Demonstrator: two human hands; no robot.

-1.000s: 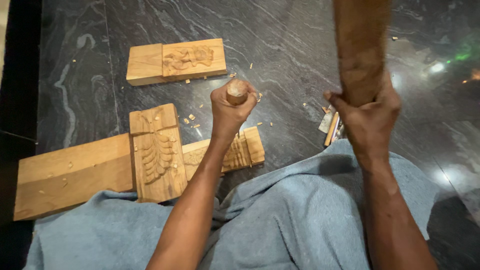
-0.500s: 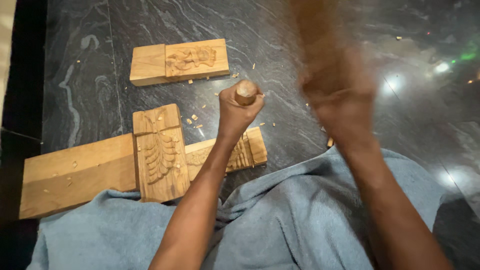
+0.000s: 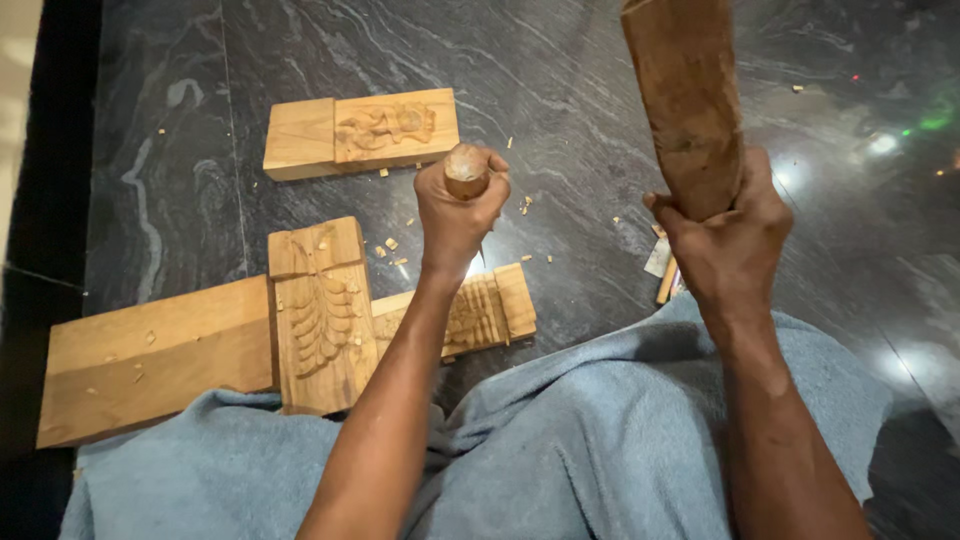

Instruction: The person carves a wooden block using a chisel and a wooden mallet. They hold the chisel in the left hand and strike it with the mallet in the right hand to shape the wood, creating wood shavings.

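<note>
Left hand (image 3: 458, 215) gripping round-topped chisel (image 3: 465, 168), right hand (image 3: 728, 240) clutching worn wooden mallet (image 3: 685, 100)

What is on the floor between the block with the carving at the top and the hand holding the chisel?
Only small wood chips on dark stone floor lie between the carved block and the left hand, seen in the head view.

Dark, veined stone floor (image 3: 620, 90) carrying carved wooden pieces. Beyond the left hand (image 3: 460, 215), a rectangular block with a relief carving (image 3: 360, 132). Beneath and just nearer than that hand, a small fluted piece (image 3: 495, 305); to its left, a leaf-carved panel (image 3: 320, 315) touching a plain plank (image 3: 150, 355). Pale wood chips (image 3: 395, 250) lie scattered around that hand. A blue cloth (image 3: 600, 450) covers the near floor.
</note>
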